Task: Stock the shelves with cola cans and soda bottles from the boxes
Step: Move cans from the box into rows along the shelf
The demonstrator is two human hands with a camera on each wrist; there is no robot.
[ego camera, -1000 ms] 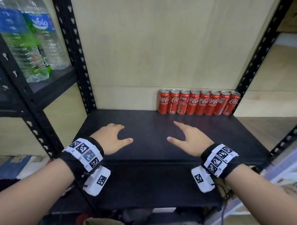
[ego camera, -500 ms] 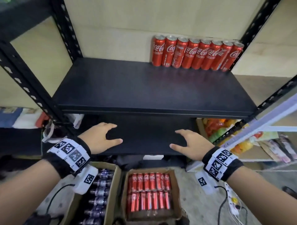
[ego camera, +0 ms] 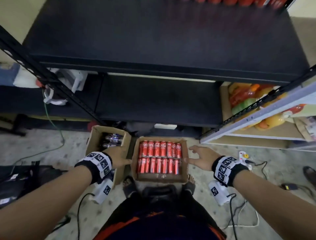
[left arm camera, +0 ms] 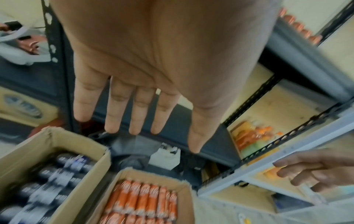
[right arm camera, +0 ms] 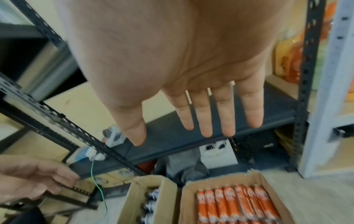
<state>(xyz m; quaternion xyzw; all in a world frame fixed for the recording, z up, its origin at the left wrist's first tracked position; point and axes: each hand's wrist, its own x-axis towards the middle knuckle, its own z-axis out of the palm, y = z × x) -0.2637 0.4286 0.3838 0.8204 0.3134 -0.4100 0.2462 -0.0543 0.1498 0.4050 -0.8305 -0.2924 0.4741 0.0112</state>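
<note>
An open cardboard box [ego camera: 135, 164] on the floor holds two rows of red cola cans [ego camera: 159, 157]. To its left, a second box [ego camera: 93, 135] contains dark soda bottles [ego camera: 112, 140]. My left hand [ego camera: 122, 156] hovers with fingers straight over the gap between the boxes and holds nothing. Over the can box's right rim, my right hand [ego camera: 196, 156] is spread and empty. The left wrist view shows straight fingers [left arm camera: 134, 115] above both boxes. In the right wrist view, the fingers [right arm camera: 224, 115] are also straight. Above is the black shelf [ego camera: 153, 42], with red cans [ego camera: 239, 2] at its back edge.
A lower black shelf [ego camera: 159, 101] lies behind the boxes, with black uprights [ego camera: 51, 80] at its left. At the right stands a pale rack [ego camera: 256, 116] with orange and green packs [ego camera: 246, 101]. Cables [ego camera: 239, 205] and a power strip [ego camera: 244, 157] lie on the floor near my feet [ego camera: 130, 185].
My view has tilted down from the black shelf to the floor boxes. Both hands have dropped from shelf height to just above the boxes, still empty.
</note>
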